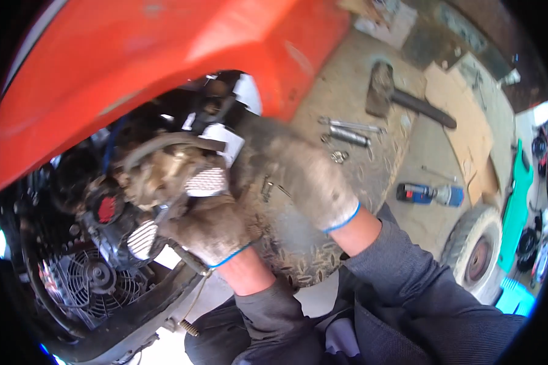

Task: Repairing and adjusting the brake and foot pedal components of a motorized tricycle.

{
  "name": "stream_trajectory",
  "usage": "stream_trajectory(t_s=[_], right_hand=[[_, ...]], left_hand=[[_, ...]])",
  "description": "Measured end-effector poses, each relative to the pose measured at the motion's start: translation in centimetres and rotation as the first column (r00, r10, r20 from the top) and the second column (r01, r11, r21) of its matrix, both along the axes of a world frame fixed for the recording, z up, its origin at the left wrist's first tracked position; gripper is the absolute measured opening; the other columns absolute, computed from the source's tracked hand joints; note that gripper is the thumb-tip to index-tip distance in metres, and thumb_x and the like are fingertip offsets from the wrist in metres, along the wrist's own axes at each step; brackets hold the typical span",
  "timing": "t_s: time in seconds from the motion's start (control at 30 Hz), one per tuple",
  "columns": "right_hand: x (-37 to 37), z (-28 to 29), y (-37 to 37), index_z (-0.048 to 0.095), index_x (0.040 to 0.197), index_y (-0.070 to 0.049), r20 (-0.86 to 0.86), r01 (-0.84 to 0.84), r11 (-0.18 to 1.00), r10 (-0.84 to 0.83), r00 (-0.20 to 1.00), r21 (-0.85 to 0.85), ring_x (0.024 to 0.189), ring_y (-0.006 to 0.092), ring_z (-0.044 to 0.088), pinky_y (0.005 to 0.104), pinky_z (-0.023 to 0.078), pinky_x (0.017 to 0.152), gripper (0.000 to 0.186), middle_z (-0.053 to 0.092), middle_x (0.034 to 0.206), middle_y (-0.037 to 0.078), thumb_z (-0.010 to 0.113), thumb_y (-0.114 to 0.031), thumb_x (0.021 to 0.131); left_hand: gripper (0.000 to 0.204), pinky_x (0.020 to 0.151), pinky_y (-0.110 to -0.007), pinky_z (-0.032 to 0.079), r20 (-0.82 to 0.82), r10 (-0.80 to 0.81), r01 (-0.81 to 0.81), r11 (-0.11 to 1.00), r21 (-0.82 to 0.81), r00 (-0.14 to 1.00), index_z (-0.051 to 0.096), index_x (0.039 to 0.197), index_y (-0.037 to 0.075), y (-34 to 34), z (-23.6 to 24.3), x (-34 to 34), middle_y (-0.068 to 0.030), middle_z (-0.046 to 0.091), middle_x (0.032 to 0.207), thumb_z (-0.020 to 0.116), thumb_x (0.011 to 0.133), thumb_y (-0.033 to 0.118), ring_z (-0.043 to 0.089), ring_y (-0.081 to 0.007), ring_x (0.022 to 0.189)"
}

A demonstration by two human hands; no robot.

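- the lumpy tan-brown metal engine part (151, 176) sits in a dark, crowded space, below the big shiny red body panel (164, 55).
- the left hand (216, 230), in a dirty white cloth glove with a blue edge, is nearer. the engine part lies up and to the left of it. the left fingers reach in by the low right side of the part. their tips are hidden, so i cannot tell if they pinch anything.
- the right hand (307, 179), in a matching glove, is to the right of the engine part and farther from it. its fingers point up and left, but they are dark and blurry, so i cannot tell if they are spread or pressed together.
- the engine part's long way is hard to see. a curved grey rubber hose (170, 140) bends across its top, side to side.
- the round black fan (98, 277) is below and left of the engine part.
- right of the engine part is a worn metal plate with raised bumps (310, 261). small silver bolts (266, 190) lie there.
- farther right are a long silver wrench (353, 125), a heavy dark hammer (381, 91) and a blue-and-black power tool (429, 194).
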State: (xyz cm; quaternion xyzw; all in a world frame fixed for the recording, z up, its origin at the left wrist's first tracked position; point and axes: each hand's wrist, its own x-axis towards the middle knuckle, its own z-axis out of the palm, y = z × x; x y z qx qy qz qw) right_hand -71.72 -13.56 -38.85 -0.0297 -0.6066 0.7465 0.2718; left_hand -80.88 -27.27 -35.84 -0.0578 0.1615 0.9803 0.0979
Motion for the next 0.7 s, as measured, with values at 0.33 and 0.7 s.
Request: stream_trajectory(t_s=[0.33, 0.7], right_hand=[[0.8, 6.4, -11.8, 0.036, 0.158, 0.013, 0.085, 0.141, 0.989, -0.145, 0.986, 0.052, 0.154, 0.0547, 0.034, 0.0587, 0.024, 0.130, 0.074, 0.038, 0.163, 0.037, 0.058, -0.038, 0.108], [0.3, 5.9, -10.7, 0.049, 0.148, 0.012, 0.074, 0.164, 0.983, -0.159, 0.985, -0.079, 0.119, 0.0486, 0.059, 0.0532, 0.049, 0.108, 0.076, 0.056, 0.138, 0.037, 0.062, -0.048, 0.103]], left_hand=[[0.081, 0.126, -0.063, 0.039, -0.063, -0.167, 0.134, 0.926, -0.353, 0.984, 0.052, 0.153, -0.001, -1.8, 1.4, 3.2, -0.0245, 0.053, 0.159, 0.071, 0.098, 0.054, 0.053, -0.0396, 0.146], [0.080, 0.127, -0.061, 0.037, -0.080, -0.193, 0.122, 0.837, -0.533, 0.978, 0.050, 0.155, -0.001, -2.8, 3.2, 5.2, -0.0238, 0.051, 0.160, 0.069, 0.099, 0.053, 0.052, -0.0389, 0.147]])
